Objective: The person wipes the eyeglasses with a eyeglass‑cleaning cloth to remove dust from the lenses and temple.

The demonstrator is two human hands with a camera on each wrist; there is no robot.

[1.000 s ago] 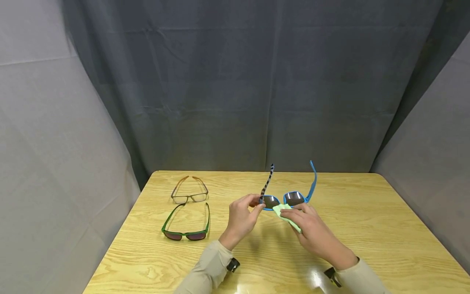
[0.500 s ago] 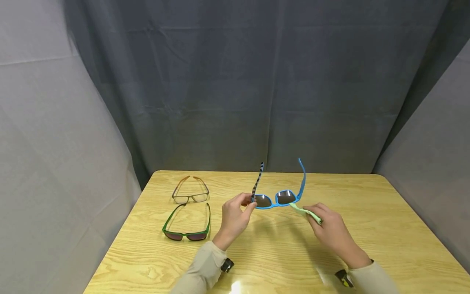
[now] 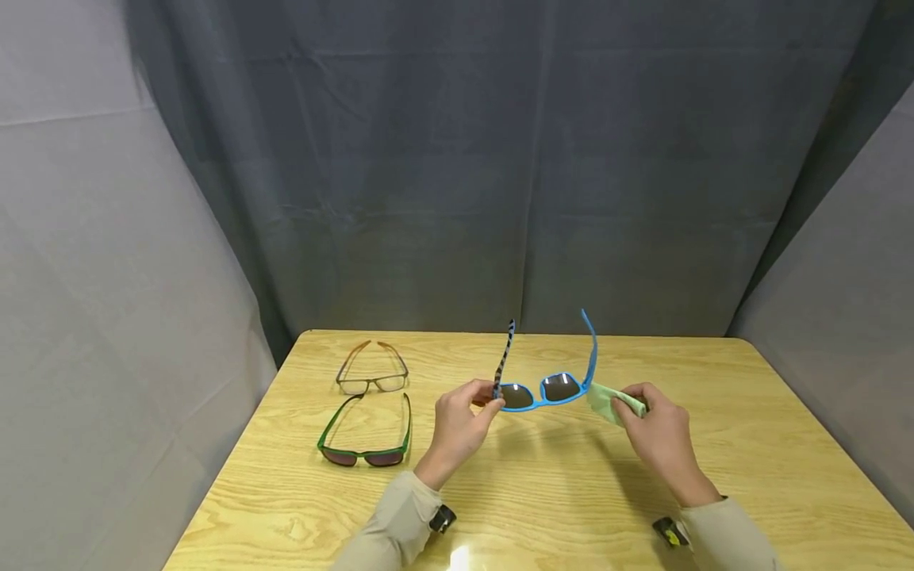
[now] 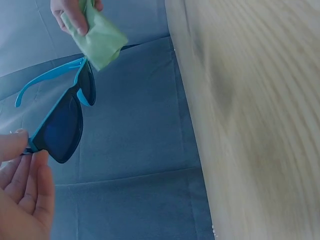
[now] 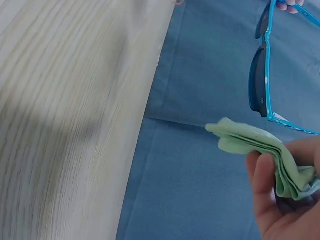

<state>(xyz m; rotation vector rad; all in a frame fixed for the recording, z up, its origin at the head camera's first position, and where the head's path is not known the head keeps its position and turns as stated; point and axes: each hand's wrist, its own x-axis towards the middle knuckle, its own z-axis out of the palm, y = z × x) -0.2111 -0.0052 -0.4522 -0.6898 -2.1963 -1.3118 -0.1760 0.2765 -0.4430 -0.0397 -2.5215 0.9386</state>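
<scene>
My left hand (image 3: 460,432) pinches blue sunglasses (image 3: 539,403) at their left hinge, beside the black-striped left temple (image 3: 503,361). Both temples are unfolded and point away from me, and the frame is held above the table. A folded pale green cloth (image 3: 607,403) is gripped between thumb and fingers of my right hand (image 3: 660,436), just right of the right lens. In the right wrist view the cloth (image 5: 260,140) shows several folded layers and stands apart from the sunglasses (image 5: 260,75). The left wrist view has the dark lenses (image 4: 62,127) edge-on.
At the left of the wooden table (image 3: 543,507) lie two more pairs, unfolded: clear-lensed glasses (image 3: 371,385) with orange-brown temple tips and, nearer me, green-framed sunglasses (image 3: 362,456). A dark grey curtain (image 3: 457,174) hangs behind the table, with pale cloth walls at both sides.
The right hand and cloth have moved right, off the lower edge of the sunglasses to beside their right end. The sunglasses shifted left at first, then barely moved.
</scene>
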